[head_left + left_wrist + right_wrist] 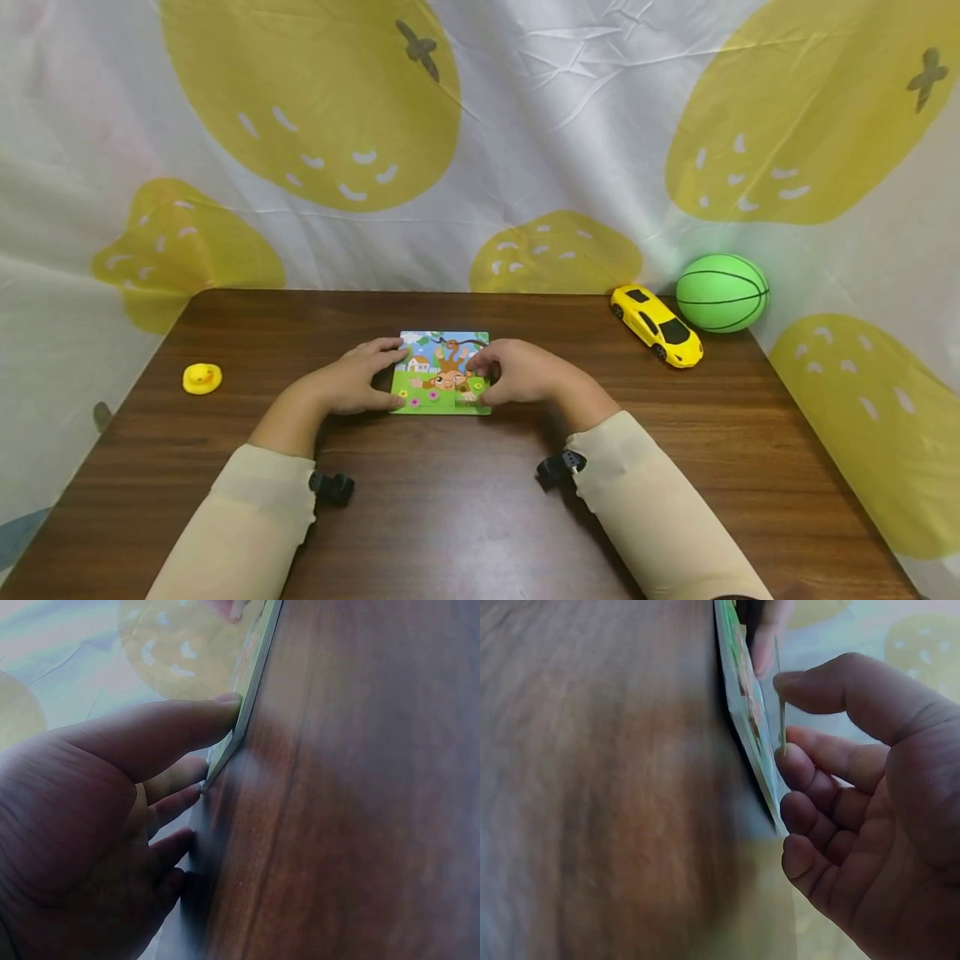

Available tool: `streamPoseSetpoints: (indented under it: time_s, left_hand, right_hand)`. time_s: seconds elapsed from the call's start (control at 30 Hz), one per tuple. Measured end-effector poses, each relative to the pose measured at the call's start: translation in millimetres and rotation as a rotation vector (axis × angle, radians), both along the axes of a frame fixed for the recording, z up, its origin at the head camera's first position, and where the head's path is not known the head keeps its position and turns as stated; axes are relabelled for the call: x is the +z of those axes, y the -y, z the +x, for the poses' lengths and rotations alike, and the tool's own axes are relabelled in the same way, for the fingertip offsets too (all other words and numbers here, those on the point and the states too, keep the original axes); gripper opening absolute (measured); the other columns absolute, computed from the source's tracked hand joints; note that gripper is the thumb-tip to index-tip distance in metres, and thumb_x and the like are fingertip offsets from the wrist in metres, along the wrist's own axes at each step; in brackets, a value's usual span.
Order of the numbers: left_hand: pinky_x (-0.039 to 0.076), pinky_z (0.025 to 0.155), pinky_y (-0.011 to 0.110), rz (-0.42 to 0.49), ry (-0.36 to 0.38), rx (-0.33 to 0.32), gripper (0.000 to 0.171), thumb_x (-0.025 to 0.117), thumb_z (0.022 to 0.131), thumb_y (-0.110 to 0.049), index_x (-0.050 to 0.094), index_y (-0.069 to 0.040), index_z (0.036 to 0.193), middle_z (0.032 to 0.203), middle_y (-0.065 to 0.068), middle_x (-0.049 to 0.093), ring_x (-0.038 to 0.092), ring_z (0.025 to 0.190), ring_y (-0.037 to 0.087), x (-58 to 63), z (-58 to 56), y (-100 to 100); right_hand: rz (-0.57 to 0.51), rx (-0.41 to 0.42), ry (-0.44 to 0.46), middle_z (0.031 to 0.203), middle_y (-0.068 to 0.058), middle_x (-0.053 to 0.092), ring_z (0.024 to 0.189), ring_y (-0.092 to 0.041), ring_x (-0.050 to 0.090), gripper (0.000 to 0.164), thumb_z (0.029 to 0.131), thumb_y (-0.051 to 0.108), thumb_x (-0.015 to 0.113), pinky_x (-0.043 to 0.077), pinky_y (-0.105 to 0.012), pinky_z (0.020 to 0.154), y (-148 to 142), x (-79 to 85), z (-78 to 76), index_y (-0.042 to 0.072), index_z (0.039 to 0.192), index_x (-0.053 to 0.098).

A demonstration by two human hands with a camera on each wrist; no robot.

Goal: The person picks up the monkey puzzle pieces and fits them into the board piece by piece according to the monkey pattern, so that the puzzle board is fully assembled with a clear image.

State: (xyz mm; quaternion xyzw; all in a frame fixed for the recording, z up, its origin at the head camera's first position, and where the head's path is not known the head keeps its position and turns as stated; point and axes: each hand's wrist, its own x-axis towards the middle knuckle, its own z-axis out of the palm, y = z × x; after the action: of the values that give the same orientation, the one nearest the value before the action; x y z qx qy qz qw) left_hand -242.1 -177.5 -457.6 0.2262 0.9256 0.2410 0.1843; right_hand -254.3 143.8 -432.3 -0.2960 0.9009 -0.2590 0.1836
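A square picture puzzle (431, 402) with a cartoon monkey, a small house and flowers lies on the brown table. My left hand (360, 377) rests at its left side; the thumb touches the near left corner and the fingers reach along the edge toward the far corner. At the right side, my right hand (521, 372) pinches a thin puzzle piece (782, 724) between thumb and fingers. In the right wrist view that piece is seen edge-on, slightly above the puzzle board (751, 735). Its picture side is partly hidden by the fingers in the head view.
A yellow rubber duck (202, 378) sits at the table's left. At the back right are a yellow toy car (657, 326) and a green ball (722, 292) with black lines. A white cloth (555, 125) with yellow fruit prints hangs behind the table (450, 517) and along its sides.
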Motion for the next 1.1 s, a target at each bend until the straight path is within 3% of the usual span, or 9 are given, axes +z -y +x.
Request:
streamPoseSetpoints:
  time_s: [0.33, 1.1]
  left_hand:
    - [0.022, 0.127, 0.076, -0.003, -0.008, -0.008, 0.092, 0.077, 0.096, -0.047, 0.032, -0.017, 0.170, 0.181, 0.009, 0.017, 0.013, 0.166, 0.048, -0.1, -0.8, -0.7]
    - [0.022, 0.127, 0.075, 0.001, -0.011, -0.008, 0.091, 0.077, 0.096, -0.046, 0.033, -0.016, 0.170, 0.180, 0.010, 0.018, 0.014, 0.166, 0.048, -0.8, -0.8, 0.6]
  right_hand:
    - [0.053, 0.010, -0.020, 0.118, 0.000, 0.076, 0.109, -0.015, 0.067, 0.053, 0.081, 0.024, 0.086, 0.055, -0.036, 0.101, 4.4, -6.9, -1.0, 0.013, 0.132, 0.075]
    - [0.046, -0.008, -0.037, 0.111, 0.001, 0.074, 0.102, -0.013, 0.065, 0.049, 0.084, 0.028, 0.090, 0.055, -0.034, 0.096, 4.5, -4.8, 0.9, 0.014, 0.129, 0.077]
